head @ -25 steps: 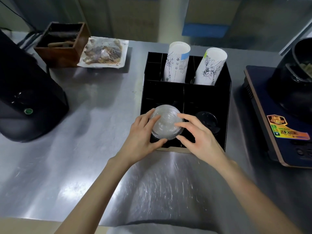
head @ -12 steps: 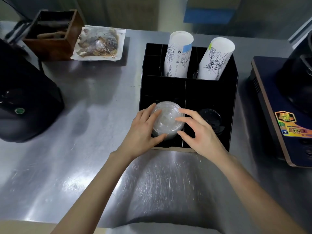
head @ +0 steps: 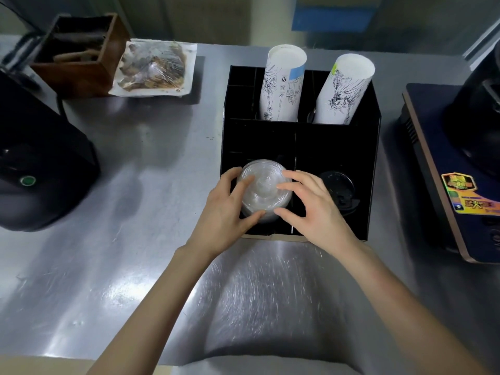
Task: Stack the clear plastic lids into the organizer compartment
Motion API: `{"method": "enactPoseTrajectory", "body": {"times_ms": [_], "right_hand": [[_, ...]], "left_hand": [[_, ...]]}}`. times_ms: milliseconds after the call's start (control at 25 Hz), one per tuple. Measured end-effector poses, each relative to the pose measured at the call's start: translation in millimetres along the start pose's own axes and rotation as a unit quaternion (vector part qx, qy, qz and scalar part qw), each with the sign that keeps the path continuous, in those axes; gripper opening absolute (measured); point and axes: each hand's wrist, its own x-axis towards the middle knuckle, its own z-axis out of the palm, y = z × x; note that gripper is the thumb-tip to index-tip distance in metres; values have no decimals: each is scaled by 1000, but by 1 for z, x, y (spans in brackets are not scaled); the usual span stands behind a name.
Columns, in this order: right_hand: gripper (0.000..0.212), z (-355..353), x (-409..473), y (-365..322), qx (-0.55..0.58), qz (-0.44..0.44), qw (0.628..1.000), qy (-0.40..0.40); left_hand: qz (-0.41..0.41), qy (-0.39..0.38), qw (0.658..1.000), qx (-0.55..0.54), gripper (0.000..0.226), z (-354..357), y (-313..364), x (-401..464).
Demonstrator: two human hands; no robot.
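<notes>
A stack of clear plastic lids sits in the front left compartment of a black organizer. My left hand wraps the stack from the left, thumb under its near edge and fingers over its top. From the right, my right hand touches the stack with fingertips on the top and thumb at the near rim. The lower part of the stack is hidden inside the compartment.
Black lids lie in the front right compartment. Two stacks of white paper cups stand in the back compartments. A black machine is at left, a wooden box and wrapped food tray behind, a cooker at right.
The stack of clear lids has sunk a little lower into the front left compartment, with both hands staying on it. The view has shifted slightly.
</notes>
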Motion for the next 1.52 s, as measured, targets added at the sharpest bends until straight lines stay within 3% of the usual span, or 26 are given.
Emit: {"method": "enactPoseTrajectory", "body": {"times_ms": [200, 600, 880, 1080, 1520], "right_hand": [[37, 4, -4, -6, 4, 20, 1000, 10], [37, 6, -3, -4, -5, 24, 1000, 15], [36, 3, -2, -4, -8, 29, 999, 23], [36, 5, -3, -4, -5, 21, 999, 29], [41, 4, -5, -7, -11, 11, 1000, 27]], "left_hand": [[6, 13, 1000, 11, 62, 2, -2, -7], [-83, 26, 982, -168, 59, 15, 14, -15], [-80, 30, 981, -173, 60, 17, 9, -9], [-107, 31, 973, -202, 79, 21, 5, -10], [-99, 27, 976, -193, 76, 13, 5, -8]]}}
